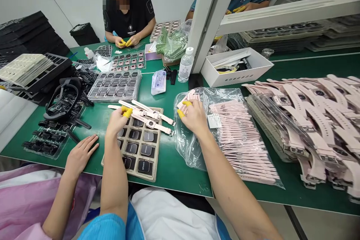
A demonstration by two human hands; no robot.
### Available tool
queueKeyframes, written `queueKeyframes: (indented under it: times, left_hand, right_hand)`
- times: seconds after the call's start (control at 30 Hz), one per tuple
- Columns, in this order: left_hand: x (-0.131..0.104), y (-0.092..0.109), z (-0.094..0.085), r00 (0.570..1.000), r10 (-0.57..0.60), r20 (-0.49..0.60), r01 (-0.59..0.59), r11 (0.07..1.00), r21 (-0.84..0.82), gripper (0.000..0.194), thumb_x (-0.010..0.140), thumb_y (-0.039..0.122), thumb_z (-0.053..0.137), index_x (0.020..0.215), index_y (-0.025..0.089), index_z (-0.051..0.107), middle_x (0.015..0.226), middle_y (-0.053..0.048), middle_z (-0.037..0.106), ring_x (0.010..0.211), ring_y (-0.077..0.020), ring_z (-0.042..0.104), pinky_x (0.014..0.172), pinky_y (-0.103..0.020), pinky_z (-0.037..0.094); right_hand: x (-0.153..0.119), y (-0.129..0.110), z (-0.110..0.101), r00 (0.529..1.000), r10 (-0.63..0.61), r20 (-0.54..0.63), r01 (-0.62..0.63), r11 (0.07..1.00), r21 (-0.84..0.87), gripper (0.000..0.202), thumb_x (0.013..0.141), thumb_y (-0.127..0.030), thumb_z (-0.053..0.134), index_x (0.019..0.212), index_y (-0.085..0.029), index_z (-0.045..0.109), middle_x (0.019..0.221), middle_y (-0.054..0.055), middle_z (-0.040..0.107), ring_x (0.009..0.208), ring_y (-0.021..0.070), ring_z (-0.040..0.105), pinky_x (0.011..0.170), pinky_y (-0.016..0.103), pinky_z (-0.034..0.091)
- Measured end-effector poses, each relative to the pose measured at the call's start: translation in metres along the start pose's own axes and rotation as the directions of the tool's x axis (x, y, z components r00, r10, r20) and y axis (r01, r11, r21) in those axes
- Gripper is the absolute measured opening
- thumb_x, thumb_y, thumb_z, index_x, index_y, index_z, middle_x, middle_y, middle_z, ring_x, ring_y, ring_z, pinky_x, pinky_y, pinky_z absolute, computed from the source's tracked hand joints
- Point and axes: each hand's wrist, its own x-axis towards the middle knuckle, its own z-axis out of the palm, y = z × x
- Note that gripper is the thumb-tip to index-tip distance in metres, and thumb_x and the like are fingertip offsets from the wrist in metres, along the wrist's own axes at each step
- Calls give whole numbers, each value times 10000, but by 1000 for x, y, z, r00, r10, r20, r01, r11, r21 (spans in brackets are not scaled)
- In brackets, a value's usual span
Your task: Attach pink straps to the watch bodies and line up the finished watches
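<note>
My left hand (116, 120), with yellow finger covers, pinches the strap of a pink watch (151, 123). That watch lies with other pink-strapped watches across the far end of a beige tray (156, 157) holding several dark square pieces (147, 149) in its compartments. My right hand (194, 115), also with yellow finger covers, reaches over a clear plastic bag (189, 153), its thumb and forefinger apart beside a few pink straps (193, 96). Right of it, many wrapped pink straps (242, 138) lie in a row with a white label (214, 120).
Pink watches (319, 120) are piled on trays at the right. Black watches (46, 140) and a neighbour's hand (81, 153) are at left. Beyond are stacked trays (115, 86), a bottle (186, 65), a white box (236, 69) by a post, and a person (129, 15) across the table.
</note>
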Motion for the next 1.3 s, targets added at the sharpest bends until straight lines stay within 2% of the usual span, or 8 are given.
queueKeyframes:
  times: [0.1,0.2,0.6,0.87,0.97,1.03,1.13,1.3]
  left_hand:
    - [-52,-32,-50,988,-152,-40,130,932,-337,292,933,243,530,1172,178,685,1469,-93,668,1477,-340,523,1127,-470,582]
    - [-67,-50,-69,973,-231,-25,188,845,-500,334,934,191,520,1213,165,701,1512,-85,637,1538,-329,448,1190,-422,541]
    - [-55,-46,-66,979,-206,4,191,901,-390,333,983,310,528,1244,225,714,1575,-59,581,1575,-298,401,1330,-499,349]
    - [-47,-39,-61,999,-43,16,45,984,-174,301,925,357,546,1170,353,721,1437,5,672,1557,-358,418,1249,-621,456]
    - [-10,-1,-11,981,153,123,-158,987,32,252,917,339,586,1130,334,720,1337,-63,700,1456,-386,533,1135,-593,557]
    - [23,26,33,938,216,271,-304,890,339,238,910,349,612,1114,312,730,1280,-118,699,1372,-401,588,1105,-573,563]
    - [57,49,81,898,246,365,-407,781,474,190,869,330,665,1019,253,754,1146,-161,697,1237,-416,626,1119,-593,510]
    - [59,47,84,824,344,451,-567,505,651,234,952,365,548,990,249,748,1108,-153,693,1129,-373,639,1042,-561,538]
  right_hand:
    - [-1,4,9,1000,-7,18,8,999,-49,370,869,-315,650,1192,-136,678,1321,216,611,1274,404,500,1029,528,437]
    - [-2,0,14,1000,0,19,1,997,-81,313,873,-252,619,1161,-136,657,1358,228,602,1322,398,469,1057,523,416]
    - [5,-7,16,999,32,-35,-30,999,41,283,964,-138,476,1120,-115,711,1295,225,697,1357,385,478,1069,533,392]
    - [15,-6,-6,923,238,-301,-113,918,379,212,972,-241,459,999,-175,659,1136,173,725,1135,319,614,1032,482,464]
    - [16,-12,-13,887,390,-246,-130,724,678,245,1015,-400,458,988,-213,615,1090,133,735,1053,266,661,970,415,513]
    - [18,-17,-14,866,490,-104,-170,484,858,326,1016,-544,478,976,-236,578,1007,97,737,928,226,679,850,362,541]
    - [20,-24,-12,827,552,105,-209,128,969,444,960,-704,539,929,-263,499,750,13,649,667,173,607,625,299,499]
    - [18,-34,-9,809,514,284,-259,-121,958,477,910,-703,635,880,-282,413,599,-65,447,455,121,398,422,269,301]
